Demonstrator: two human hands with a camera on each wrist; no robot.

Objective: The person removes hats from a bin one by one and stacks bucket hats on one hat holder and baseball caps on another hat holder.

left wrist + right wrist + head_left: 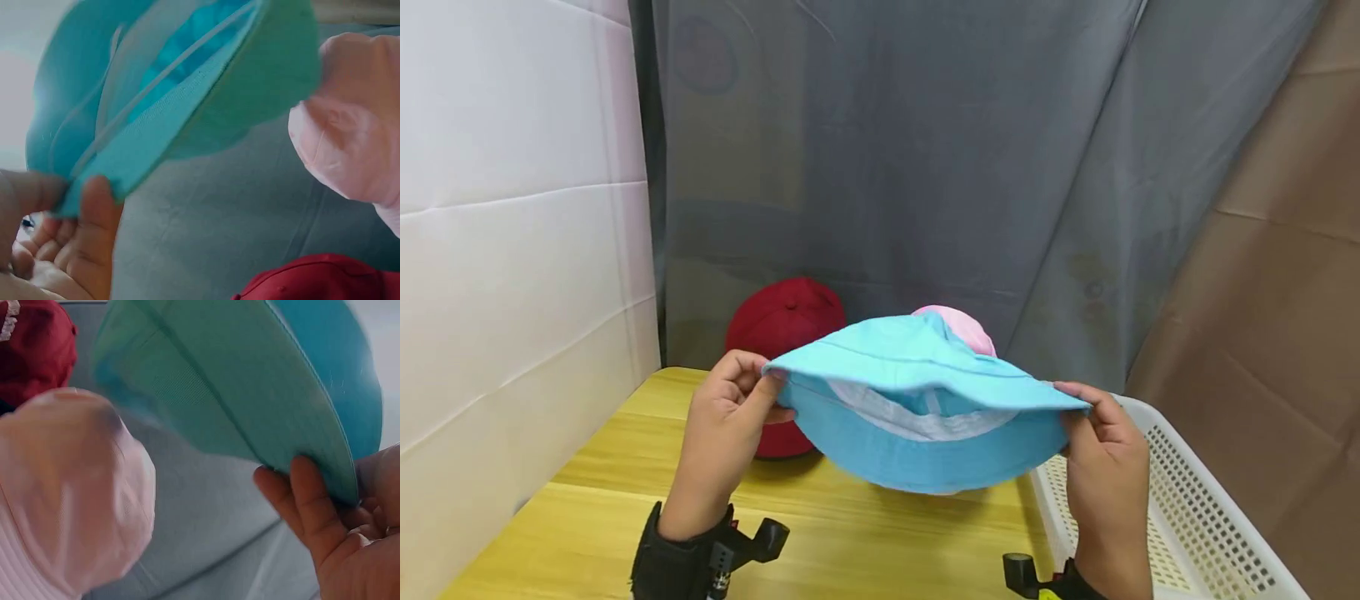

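A light blue bucket hat [917,400] [181,87] [250,394] is held up in the air above the yellow table [625,500], its white-lined inside facing me. My left hand [730,408] [75,244] pinches the brim at its left end. My right hand [1097,433] [325,531] pinches the brim at its right end. Behind the blue hat sit a pink hat [966,327] [350,144] [69,487] and a dark red cap [782,321] [319,278] [31,347], both partly hidden.
A white perforated plastic basket [1187,508] stands at the table's right edge, beside my right hand. A white wall [512,250] closes the left side. A grey curtain [925,167] hangs behind the table, and brown cardboard [1285,250] stands at the right.
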